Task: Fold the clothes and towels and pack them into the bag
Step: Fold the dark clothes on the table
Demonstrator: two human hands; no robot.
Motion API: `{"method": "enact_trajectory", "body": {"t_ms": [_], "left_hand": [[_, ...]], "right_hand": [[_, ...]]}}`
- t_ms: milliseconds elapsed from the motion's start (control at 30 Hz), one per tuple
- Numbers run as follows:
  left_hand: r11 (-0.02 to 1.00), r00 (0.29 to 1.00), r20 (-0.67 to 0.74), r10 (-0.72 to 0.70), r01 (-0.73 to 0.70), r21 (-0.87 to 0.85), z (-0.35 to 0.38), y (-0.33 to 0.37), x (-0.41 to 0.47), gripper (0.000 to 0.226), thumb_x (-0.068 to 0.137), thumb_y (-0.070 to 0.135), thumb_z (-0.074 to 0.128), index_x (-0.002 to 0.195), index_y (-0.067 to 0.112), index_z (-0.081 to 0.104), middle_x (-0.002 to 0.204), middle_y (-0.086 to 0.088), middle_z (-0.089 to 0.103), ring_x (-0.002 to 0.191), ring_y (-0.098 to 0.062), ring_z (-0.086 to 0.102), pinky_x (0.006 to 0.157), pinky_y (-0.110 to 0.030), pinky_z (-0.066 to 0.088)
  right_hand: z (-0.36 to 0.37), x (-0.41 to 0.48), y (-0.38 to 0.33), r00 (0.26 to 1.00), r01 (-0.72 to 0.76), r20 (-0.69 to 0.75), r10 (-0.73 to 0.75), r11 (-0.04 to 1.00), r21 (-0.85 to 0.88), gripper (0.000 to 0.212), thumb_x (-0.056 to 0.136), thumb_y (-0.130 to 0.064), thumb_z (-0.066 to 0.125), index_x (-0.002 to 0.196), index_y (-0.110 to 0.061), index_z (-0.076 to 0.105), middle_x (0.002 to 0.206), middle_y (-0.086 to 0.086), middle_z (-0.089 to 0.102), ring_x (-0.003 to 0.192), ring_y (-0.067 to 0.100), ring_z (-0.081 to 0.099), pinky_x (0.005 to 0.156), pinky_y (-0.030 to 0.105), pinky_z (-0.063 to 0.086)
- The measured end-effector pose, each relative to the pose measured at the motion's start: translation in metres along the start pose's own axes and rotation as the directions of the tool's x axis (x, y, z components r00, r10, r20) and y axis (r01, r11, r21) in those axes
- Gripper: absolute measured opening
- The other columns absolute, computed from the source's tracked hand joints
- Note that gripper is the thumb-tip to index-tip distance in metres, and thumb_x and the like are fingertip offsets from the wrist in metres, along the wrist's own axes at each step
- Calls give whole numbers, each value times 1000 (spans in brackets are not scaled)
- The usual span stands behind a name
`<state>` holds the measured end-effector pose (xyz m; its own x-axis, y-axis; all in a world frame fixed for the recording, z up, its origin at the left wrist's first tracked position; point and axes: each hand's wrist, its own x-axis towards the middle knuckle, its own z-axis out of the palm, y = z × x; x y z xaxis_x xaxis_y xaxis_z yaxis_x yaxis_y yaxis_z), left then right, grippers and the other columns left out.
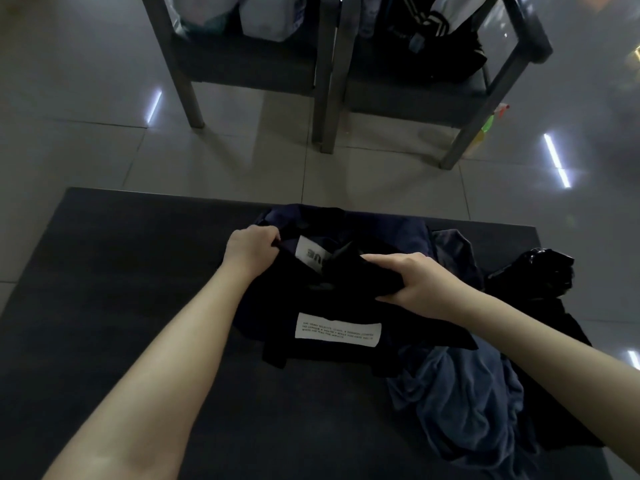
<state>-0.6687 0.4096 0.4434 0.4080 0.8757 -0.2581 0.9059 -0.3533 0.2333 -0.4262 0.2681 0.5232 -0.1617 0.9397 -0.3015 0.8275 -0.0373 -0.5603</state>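
The black garment [277, 306] lies in the middle of the dark table [121, 306], a little towards the far edge, with a large white printed label [338, 330] facing up on its near part and a smaller white tag [310, 255] showing at its far, opened edge. The left hand [251, 251] grips the garment's far left edge, fingers curled over the fabric. The right hand [415, 284] clamps a bunched fold of the same garment just right of the tag, thumb on the near side and fingers wrapped over the top. A navy piece [398, 230] shows under and beyond the black garment at the far side. To the right and nearer, a blue-grey cloth [460, 403] lies crumpled, touching the garment's right edge. Farther right, at the table's edge, sits a shiny black heap [540, 271], perhaps a plastic bag, though the dim light makes that uncertain. Beyond the table, on the tiled floor [86, 98], stand two dark chairs: the left chair [242, 64] carries pale plastic bags [266, 15], the right chair [433, 88] dark clothing with white stripes [433, 19].
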Motion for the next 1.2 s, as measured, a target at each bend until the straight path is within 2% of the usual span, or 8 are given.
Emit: {"method": "enact_trajectory", "body": {"t_ms": [200,433,533,633,767,967,1067,1200], "left_hand": [[960,996,8,-85,84,-267,-34,15,9,23,90,23,47,98,14,67,98,-6,65,91,-27,59,73,-34,46],[929,975,-37,-219,197,-312,-56,23,13,23,90,25,47,96,13,67,100,-8,66,87,-27,57,68,-31,41],[980,993,-56,-105,94,-176,-53,21,8,30,90,25,49,117,17,59,111,-7,64,99,-29,59,74,-33,43],[978,982,61,178,-184,97,-47,20,6,50,88,31,58,135,23,41,124,-4,57,106,-28,59,75,-35,45],[842,925,164,344,-381,381,-38,26,8,27,96,32,47,116,18,59,117,-2,53,99,-23,57,81,-35,46],[986,976,-201,87,-114,-125,-45,23,16,21,94,24,54,88,8,65,101,-3,55,94,-20,51,74,-33,41],[926,979,-171,-110,38,-376,-52,27,18,19,92,27,59,79,14,61,91,1,57,83,-17,53,71,-31,41],[850,972,-136,-191,95,-519,-57,26,19,15,91,28,62,80,18,63,84,5,57,80,-12,54,70,-25,38]], "right_hand": [[-10,-2,-19,993,101,-67,-97,993,60,60,74,-14,77,130,-26,58,124,-4,64,117,12,58,99,31,46],[11,-12,-32,974,214,44,-221,968,129,52,73,-18,70,124,-22,63,120,-5,66,113,6,60,95,30,49],[17,-13,-39,973,191,98,-211,965,182,50,72,-18,66,122,-22,65,117,-6,67,111,4,60,95,28,49],[22,-10,-43,963,205,143,-229,964,168,47,75,-10,69,120,-22,65,115,-6,67,108,4,59,93,26,48],[23,-12,-45,960,228,131,-249,961,157,45,76,-8,70,119,-23,66,113,-6,68,106,6,60,91,25,48],[22,-14,-47,953,273,83,-290,947,167,41,73,-18,64,114,-22,68,107,-6,69,101,8,63,86,28,51],[22,-9,-56,942,320,44,-333,929,188,37,75,-16,65,112,-19,69,106,-5,70,99,8,65,84,26,51],[24,2,-61,940,324,39,-339,922,212,40,75,-12,68,115,-18,68,109,-4,69,102,8,64,87,23,50]]}}
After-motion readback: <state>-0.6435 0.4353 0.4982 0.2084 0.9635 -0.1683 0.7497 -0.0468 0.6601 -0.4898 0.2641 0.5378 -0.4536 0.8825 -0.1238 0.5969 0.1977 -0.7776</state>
